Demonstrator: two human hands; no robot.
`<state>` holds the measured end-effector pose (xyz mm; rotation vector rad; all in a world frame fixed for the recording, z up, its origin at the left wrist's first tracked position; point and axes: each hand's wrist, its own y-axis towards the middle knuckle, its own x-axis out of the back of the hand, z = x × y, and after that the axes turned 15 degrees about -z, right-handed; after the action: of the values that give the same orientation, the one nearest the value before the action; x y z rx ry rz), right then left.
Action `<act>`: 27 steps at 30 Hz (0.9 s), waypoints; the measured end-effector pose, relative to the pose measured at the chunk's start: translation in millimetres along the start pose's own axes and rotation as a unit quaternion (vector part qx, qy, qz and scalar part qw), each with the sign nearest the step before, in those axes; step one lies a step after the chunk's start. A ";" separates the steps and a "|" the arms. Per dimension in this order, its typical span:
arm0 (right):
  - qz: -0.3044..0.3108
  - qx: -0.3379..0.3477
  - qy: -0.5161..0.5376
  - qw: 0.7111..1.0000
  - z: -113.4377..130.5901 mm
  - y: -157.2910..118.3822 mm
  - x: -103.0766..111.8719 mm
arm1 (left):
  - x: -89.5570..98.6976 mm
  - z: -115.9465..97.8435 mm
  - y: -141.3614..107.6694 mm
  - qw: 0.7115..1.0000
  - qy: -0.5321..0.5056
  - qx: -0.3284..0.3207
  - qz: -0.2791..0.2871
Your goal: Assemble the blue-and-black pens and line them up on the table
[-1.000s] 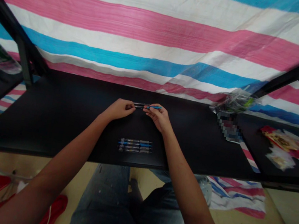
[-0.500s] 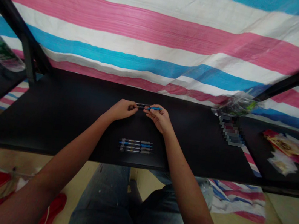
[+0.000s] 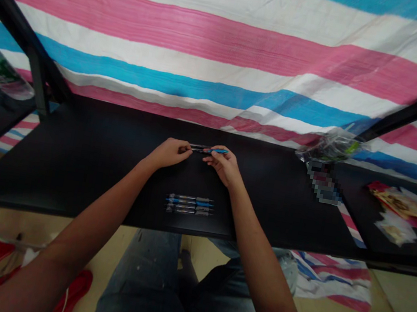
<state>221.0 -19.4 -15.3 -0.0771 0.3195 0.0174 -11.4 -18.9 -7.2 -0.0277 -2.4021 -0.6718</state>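
Toward the back of the black tabletop, my left hand is closed, its thumb and fingertips pinching the left ends of slim dark pens. My right hand faces it from the right. Between its thumb and fingers is a blue pen, roughly level with the dark ones. Whether the right fingers also touch the dark pens is hard to tell. Nearer the front edge, several pens lie side by side in a neat stack of rows, one of them blue, the others clear and dark.
The black table has dark metal posts at both sides and a striped sheet behind. At the right lie a crumpled clear plastic bag and a blurred-out item. A red package sits farther right; a bottle is at far left.
My right hand has slid slightly to the right with the blue pen, and a little more of the dark pens shows between the hands. My left hand stays in place.
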 end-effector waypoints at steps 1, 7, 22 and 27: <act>0.000 0.000 -0.003 1.000 -0.5 0.2 -0.1 | 0.1 0.0 0.1 1.000 0.000 -0.001 0.001; 0.000 0.004 -0.007 1.000 -2.3 1.6 0.4 | 1.0 -0.7 0.6 1.000 0.003 -0.002 -0.001; 0.009 -0.001 0.017 1.000 -3.8 0.1 -1.8 | -1.4 -1.2 0.0 1.000 -0.007 0.006 0.015; -0.011 0.018 0.022 1.000 -2.6 1.7 1.2 | -1.9 -2.1 0.2 1.000 0.000 0.017 0.013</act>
<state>221.3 -17.9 -18.2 -0.0464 0.3628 -0.0125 -8.6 -19.4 -6.8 -0.0444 -2.4094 -0.6189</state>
